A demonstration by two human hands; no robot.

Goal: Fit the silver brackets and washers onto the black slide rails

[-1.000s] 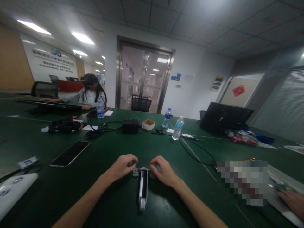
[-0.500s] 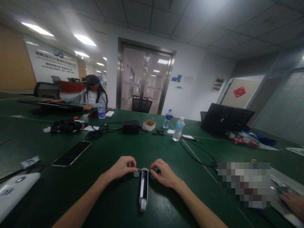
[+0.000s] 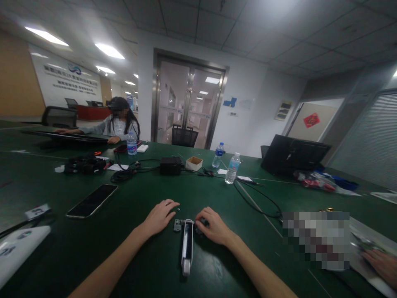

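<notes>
A long, narrow white-framed piece with a dark middle (image 3: 187, 244) lies lengthwise on the green table in front of me. At its far end, a small metal bracket (image 3: 178, 225) sticks out to the left. My left hand (image 3: 159, 217) is open, palm down, just beyond that bracket and apart from it. Close to its fingertips lies a tiny ring-like part (image 3: 178, 209). My right hand (image 3: 213, 225) is at the far right corner of the piece, fingers curled and pinched on a small dark metal part there, mostly hidden beneath them.
A phone (image 3: 92, 201) lies on the left. Farther back are a black box (image 3: 170, 165), a small open carton (image 3: 194, 163), cables and water bottles (image 3: 232, 169). A monitor (image 3: 294, 155) stands at the right. Another person's hand (image 3: 380, 265) shows at the right edge; a person sits across, left.
My left hand has let go of the left metal bracket and moved up and away, its fingers opening out. My right hand has stayed at the right side of the piece.
</notes>
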